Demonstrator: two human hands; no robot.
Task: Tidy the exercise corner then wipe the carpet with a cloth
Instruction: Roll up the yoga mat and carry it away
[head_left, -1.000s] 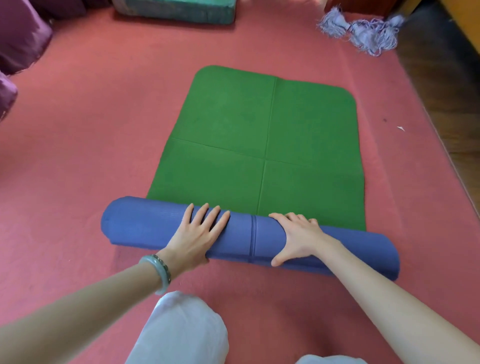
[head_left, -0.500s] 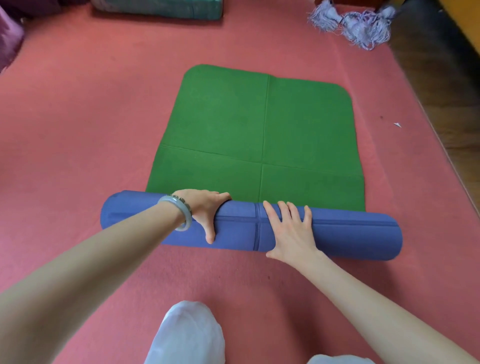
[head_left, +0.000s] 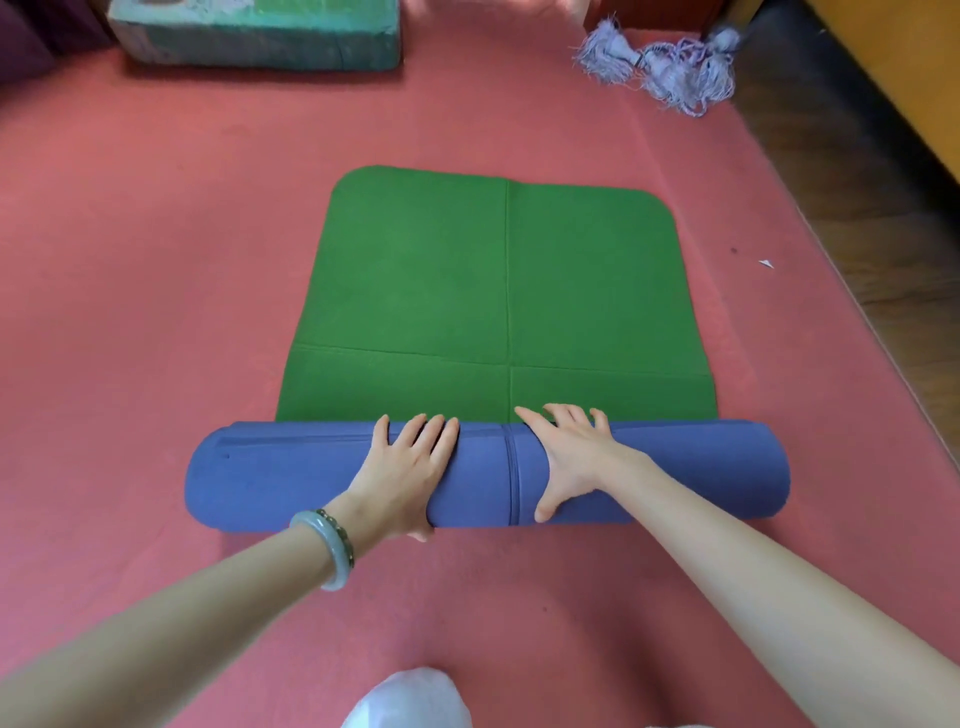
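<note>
Mat (head_left: 498, 291) half rolled, lying mid-carpet (head_left: 130, 312). The roll (head_left: 291, 478), blue side out, runs crosswise, long axis left to right, square to both forearms. The unrolled green stretch runs straight away from the person toward the carpet's far edge. Its rounded end stops well short of the teal block (head_left: 254, 36) there.

Left hand (head_left: 410, 467) and right hand (head_left: 576, 462) both lie on top of the roll, one either side of its centre seam, near each other. Fingers straight and slightly spread, tips at the far crest where blue meets green; thumbs down the near face. Palms flat, pressing, nothing pinched. Neither hand is nearer: they sit level.

Judgement: the next push goes forward along the green. It wants even pressure, or the roll skews toward the carpet's right edge. Both roll ends reach well outside the hands and may telescope.
</note>
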